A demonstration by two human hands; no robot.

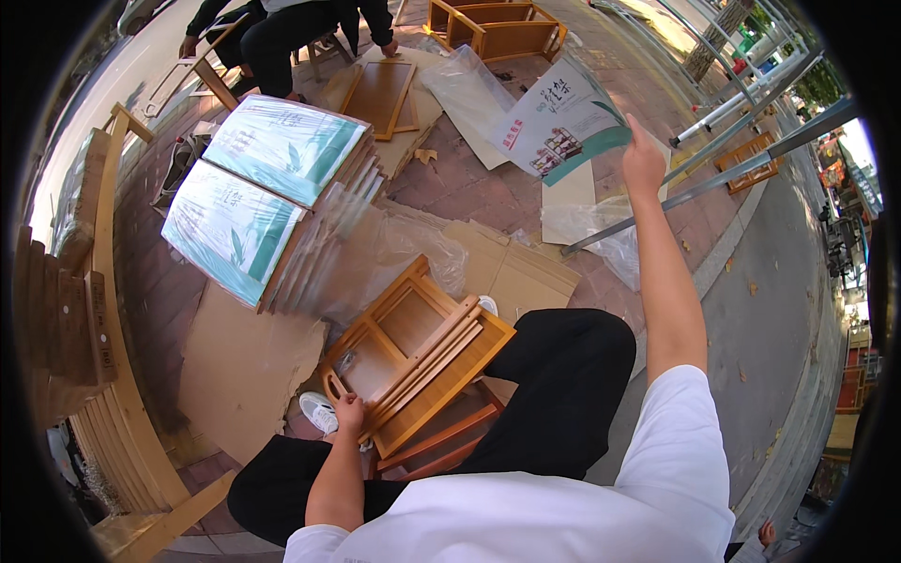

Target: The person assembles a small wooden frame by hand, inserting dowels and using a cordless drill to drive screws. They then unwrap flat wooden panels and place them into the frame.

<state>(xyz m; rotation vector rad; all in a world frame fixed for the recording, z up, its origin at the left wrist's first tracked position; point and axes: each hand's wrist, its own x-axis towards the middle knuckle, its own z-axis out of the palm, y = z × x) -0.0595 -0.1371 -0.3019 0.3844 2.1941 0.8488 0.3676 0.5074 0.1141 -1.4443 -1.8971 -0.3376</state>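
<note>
At the right, my right hand is closed on the edge of a white and green printed sheet, held out at arm's length. The sheet bears a small picture of wooden racks. My left hand is low in front of me, its fingers closed on the near left edge of a wooden furniture panel with a frame and a curved handle-like end. Several loose wooden slats lie along this panel. The panel rests over my legs, with a reddish wooden frame beneath it.
Two stacks of plastic-wrapped packages stand ahead to the left. Flattened cardboard and clear plastic cover parts of the brick paving. A seated person is at the far left. A metal pole slants across at right; a wooden rack lies behind.
</note>
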